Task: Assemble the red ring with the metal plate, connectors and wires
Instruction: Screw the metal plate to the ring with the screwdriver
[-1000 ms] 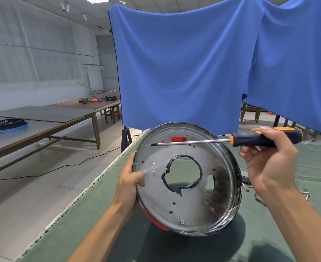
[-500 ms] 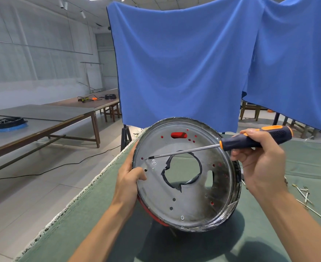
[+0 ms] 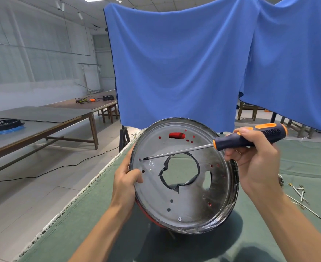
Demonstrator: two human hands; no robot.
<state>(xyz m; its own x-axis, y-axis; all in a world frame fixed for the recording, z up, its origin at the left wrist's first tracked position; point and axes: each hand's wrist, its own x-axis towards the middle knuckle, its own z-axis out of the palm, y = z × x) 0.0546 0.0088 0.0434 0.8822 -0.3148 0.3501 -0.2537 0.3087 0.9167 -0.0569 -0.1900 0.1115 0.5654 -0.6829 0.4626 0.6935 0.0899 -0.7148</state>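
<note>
bare green table (image 3: 298,159) right of the metal plate (image 3: 190,208) — loose wires (image 3: 300,193) farther right

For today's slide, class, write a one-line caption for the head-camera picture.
Left hand tilts the metal plate upright while the right hand aims a screwdriver at a hole near its rim.

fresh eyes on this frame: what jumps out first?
The shiny metal plate, held tilted up at centre by the left hand on its left rim, red ring peeking out below. Next, the screwdriver in the right hand, its tip at a hole near the plate's left edge. Blue cloth hangs behind.
</note>
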